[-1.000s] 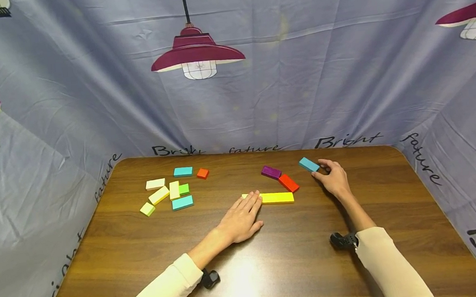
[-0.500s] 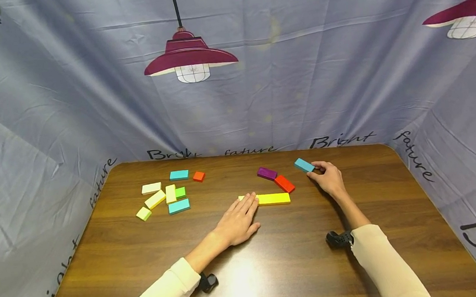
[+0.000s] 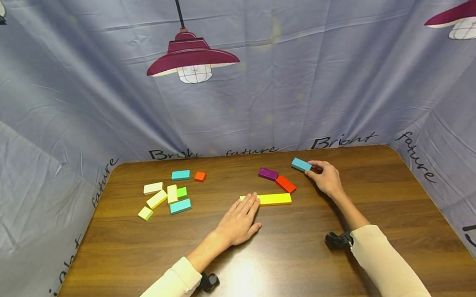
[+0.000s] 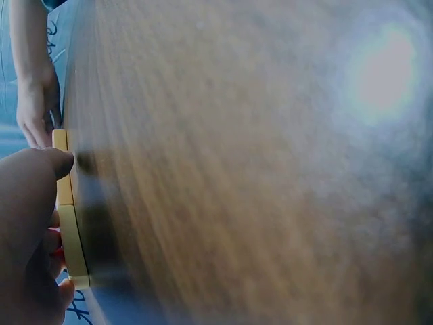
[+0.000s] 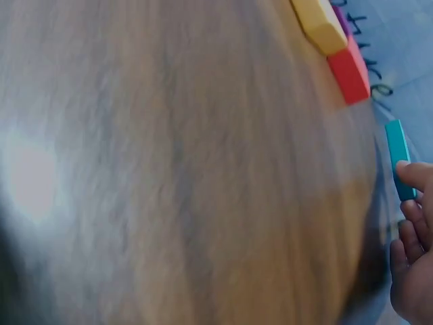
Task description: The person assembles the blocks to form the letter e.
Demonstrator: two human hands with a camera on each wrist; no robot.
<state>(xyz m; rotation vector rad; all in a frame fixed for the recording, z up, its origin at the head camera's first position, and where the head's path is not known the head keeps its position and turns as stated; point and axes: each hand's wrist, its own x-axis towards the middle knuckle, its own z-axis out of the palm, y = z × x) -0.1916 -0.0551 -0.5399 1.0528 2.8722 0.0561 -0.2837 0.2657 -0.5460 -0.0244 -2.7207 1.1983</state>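
Note:
My left hand (image 3: 237, 223) lies with its fingers stretched over the left end of a row of yellow blocks (image 3: 275, 199). Up close in the left wrist view, a pale yellow block (image 4: 74, 250) and a deeper yellow block (image 4: 64, 186) stand end to end along the fingers. At the back right, my right hand (image 3: 327, 178) pinches a blue rectangular block (image 3: 300, 164) by its near right end. The right wrist view shows the thumb on the side of this blue block (image 5: 398, 149). Left of it, a purple block (image 3: 268, 174) and a red block (image 3: 286, 184) meet at their corners.
At the back left lie two blue blocks (image 3: 180, 206), several pale yellow blocks (image 3: 156, 199), a green block (image 3: 181, 192), a light green cube (image 3: 145, 213) and a small red block (image 3: 200, 176). Printed curtains (image 3: 258, 93) hang around the brown wooden table (image 3: 294, 268).
My right hand has shifted the blue block slightly left, closer to the purple and red blocks. My left hand stays on the yellow row. The head view has tilted a little.

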